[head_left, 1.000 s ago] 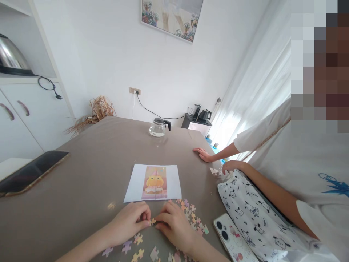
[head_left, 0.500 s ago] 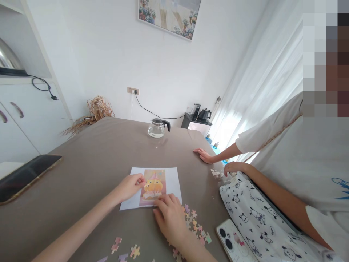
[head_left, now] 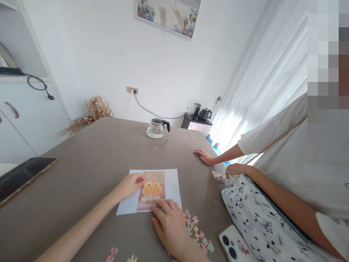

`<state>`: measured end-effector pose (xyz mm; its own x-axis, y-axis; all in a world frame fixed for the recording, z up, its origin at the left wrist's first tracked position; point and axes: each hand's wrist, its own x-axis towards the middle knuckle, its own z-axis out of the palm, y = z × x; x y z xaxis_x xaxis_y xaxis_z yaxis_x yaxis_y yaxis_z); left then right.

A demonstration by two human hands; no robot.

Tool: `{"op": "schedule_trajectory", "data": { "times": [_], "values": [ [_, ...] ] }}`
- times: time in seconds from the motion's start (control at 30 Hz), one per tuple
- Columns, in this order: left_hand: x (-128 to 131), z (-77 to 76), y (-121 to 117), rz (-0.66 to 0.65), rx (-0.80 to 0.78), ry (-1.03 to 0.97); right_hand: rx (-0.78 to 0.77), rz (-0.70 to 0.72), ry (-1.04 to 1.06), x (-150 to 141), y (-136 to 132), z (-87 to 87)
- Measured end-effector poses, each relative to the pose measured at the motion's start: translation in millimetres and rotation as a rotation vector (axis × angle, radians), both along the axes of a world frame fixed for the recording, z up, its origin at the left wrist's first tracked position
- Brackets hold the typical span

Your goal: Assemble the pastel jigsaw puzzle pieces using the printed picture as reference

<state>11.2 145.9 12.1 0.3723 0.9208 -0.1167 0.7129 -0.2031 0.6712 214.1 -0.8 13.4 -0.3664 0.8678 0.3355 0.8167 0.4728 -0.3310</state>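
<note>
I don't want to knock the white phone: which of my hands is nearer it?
Right. Your right hand is at the near edge of the sheet, puzzle pieces between it and the white phone; your left hand is farther, at the sheet's left.

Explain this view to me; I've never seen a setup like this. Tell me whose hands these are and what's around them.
There is no robot here: one camera, worn on a person's head, looks forward and down. The wearer's bare left hand and bare right hand reach in from the bottom, over a white paper sheet printed with a yellow cartoon figure. Whether either holds anything is too hidden to tell.

On the grey-brown table lie pastel jigsaw pieces, mostly beside the right hand. Farther back stands a clear glass pot with a black handle. At the right, another person's hand rests on the table, near a white bag with black cartoon dogs.
</note>
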Motion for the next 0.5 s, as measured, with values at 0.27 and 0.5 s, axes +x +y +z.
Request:
{"op": "schedule_trajectory", "data": {
  "times": [0.27, 0.5],
  "values": [
    [0.0, 1.7, 0.2, -0.006, -0.015, -0.009, 0.014, -0.003, 0.002, -0.7, -1.2, -0.3],
    [0.3, 5.7, -1.6, -0.016, -0.029, -0.015, 0.025, -0.005, 0.009, -0.7, -0.5, 0.0]
  ]
}}
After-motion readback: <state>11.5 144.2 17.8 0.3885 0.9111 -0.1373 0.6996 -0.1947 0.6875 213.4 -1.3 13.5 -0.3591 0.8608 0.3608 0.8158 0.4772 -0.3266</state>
